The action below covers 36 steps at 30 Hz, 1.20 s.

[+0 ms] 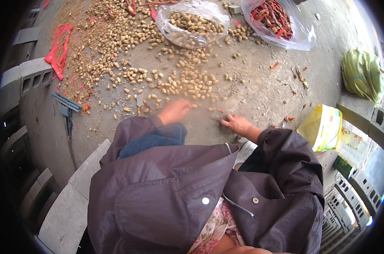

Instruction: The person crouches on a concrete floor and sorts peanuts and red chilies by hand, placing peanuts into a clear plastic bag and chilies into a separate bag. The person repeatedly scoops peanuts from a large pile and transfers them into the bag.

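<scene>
My left hand (175, 111) is low over the concrete floor, its fingertips beside a few unshelled peanuts (194, 106). Blur hides whether anything is in it. Closer to my right foot, my right hand (238, 124) reaches down to the dusty ground with its fingers a little apart, and I see nothing held in it. A loose pile of peanuts (187, 84) lies just ahead of both hands. Beyond it stands a clear plastic bag (165, 30) part-filled with peanuts (195, 23).
Another clear bag (301, 39) holds dried red chillies (272, 19). A blue plastic rake-like tool (65, 106) and torn red plastic (59, 50) lie left. Right are a yellow bag (312, 125), a green sack (361, 74) and hollow concrete blocks (357, 109).
</scene>
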Tool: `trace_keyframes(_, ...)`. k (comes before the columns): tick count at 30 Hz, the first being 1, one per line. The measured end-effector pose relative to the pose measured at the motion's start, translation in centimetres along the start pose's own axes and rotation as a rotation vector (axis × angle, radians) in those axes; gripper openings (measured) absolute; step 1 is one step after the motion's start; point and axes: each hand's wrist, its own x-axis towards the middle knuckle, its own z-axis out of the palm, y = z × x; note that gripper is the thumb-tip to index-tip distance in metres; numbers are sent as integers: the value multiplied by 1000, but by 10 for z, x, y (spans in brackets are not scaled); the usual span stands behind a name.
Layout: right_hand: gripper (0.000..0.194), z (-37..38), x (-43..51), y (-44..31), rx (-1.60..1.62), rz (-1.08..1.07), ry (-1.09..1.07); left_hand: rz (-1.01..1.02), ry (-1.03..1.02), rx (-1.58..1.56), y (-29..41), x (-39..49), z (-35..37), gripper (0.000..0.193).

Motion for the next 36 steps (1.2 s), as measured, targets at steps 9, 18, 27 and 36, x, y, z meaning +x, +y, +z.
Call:
trace_keyframes(9, 18, -10, 10, 22, 227, -43, 118, -44, 27, -30, -20, -7, 5, 20)
trace_keyframes(18, 21, -5, -5, -8, -99, 41, -195, -13, 72, 12, -20, -3, 1, 19)
trace_keyframes(27, 19, -7, 7, -5, -219, 132, -136, -17, 86, 87, -17, -8, 6, 15)
trace_keyframes(36, 23, -8, 3, -2, -85, 141, -150, 46, -21, 102, -6, -3, 19, 15)
